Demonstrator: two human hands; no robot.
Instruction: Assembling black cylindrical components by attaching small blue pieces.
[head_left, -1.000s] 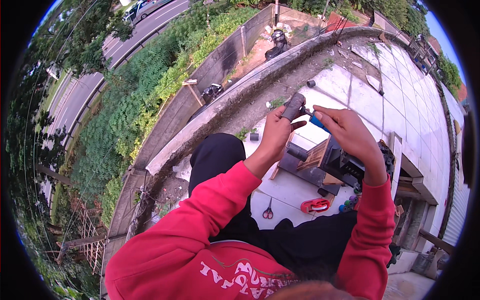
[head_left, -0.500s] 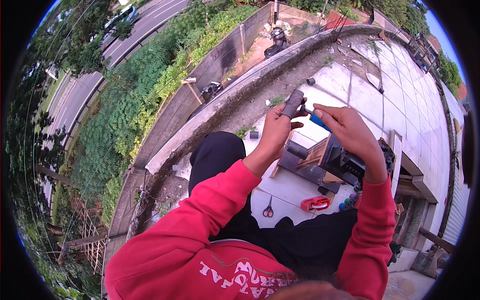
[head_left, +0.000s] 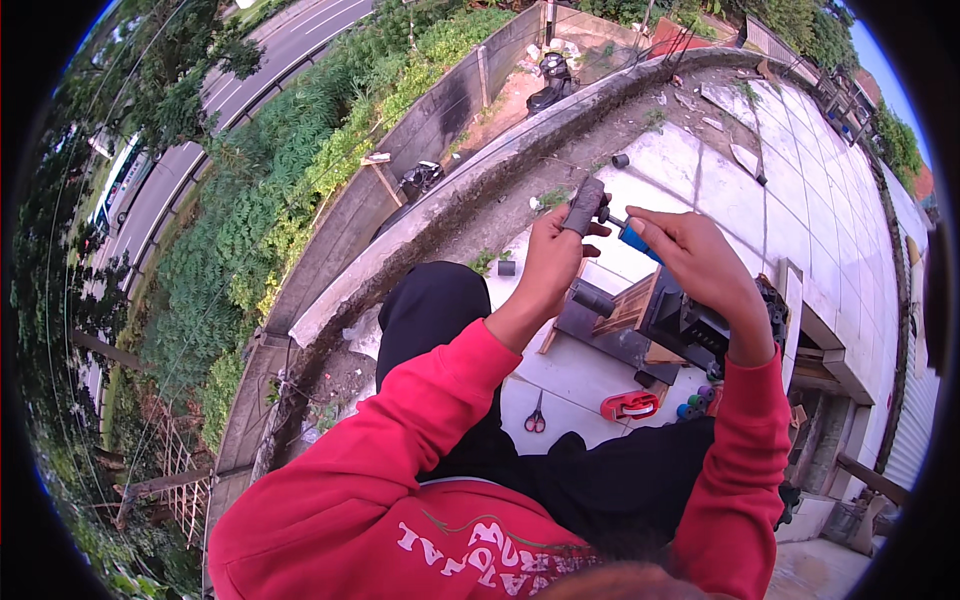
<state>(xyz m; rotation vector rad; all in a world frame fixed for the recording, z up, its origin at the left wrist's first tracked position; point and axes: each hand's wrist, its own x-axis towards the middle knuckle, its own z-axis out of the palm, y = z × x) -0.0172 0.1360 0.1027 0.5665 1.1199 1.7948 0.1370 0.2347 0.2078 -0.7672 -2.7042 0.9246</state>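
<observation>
Presently, the left hand (head_left: 553, 265) is gripping a dark grey cylinder (head_left: 586, 205) around its lower part, the upper end projecting above the fist. The right hand (head_left: 695, 258) is pinching a blue-handled tool (head_left: 637, 242), thumb and fingers partly covering the handle. The cylinder's long axis is running up and slightly to the right; the tool is lying across that line at roughly a right angle, up and to the left from the right hand. Its dark shaft (head_left: 613, 220) is pointing at the cylinder's right side. Whether the tip is touching the cylinder cannot be determined at this size. The left hand is sitting nearer to that tip, its free fingers extending just below it; these are the only obstruction noted close to the shaft.

Beneath the hands, a slatted wooden piece (head_left: 630, 308) is standing with a black cylinder (head_left: 593, 301) beside its left side. A black device (head_left: 690, 335) is resting to the right, partly hidden by the right forearm. Nearer the body, scissors (head_left: 536, 418) and a red holder (head_left: 630, 405) are lying on pale tiles (head_left: 800, 200), with coloured round pieces (head_left: 695, 404) just beside the right sleeve. One small dark cylinder (head_left: 620, 160) is lying beyond the hands, another (head_left: 506, 268) left of the left wrist.
</observation>
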